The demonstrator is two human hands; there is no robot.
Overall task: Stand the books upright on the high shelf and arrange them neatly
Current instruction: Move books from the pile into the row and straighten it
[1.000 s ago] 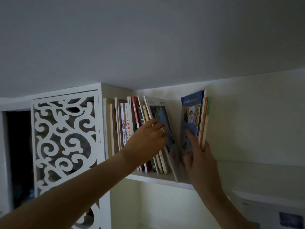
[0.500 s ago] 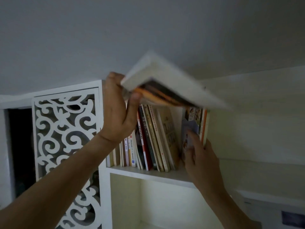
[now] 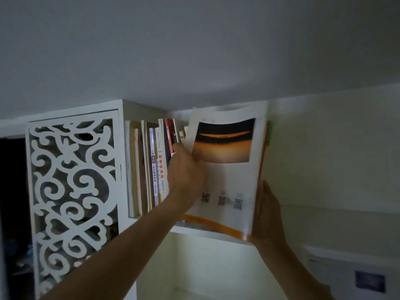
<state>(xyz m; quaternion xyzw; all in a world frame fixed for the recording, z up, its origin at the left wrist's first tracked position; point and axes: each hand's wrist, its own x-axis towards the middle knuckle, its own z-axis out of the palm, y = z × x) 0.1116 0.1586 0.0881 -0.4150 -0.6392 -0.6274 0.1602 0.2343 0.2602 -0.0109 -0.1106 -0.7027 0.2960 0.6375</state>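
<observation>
— Head view: where is the large white book [image 3: 229,176]?
— Upright at the shelf [image 3: 194,231] front, back cover outward, right of the standing books [image 3: 155,167].
— And the hands?
— Left hand [image 3: 186,172] grips its left edge; right hand [image 3: 267,213] holds its lower right corner, fingers hidden.

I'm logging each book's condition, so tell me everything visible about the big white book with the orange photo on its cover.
The big white book is a large, thin softcover. Its cover shows a dark orange-and-black photo up top, three QR codes lower down and an orange strip along the bottom edge. It stands nearly upright at the shelf front, cover facing out and slightly bowed. The left hand holds its left edge; the right hand holds its lower right corner.
</observation>
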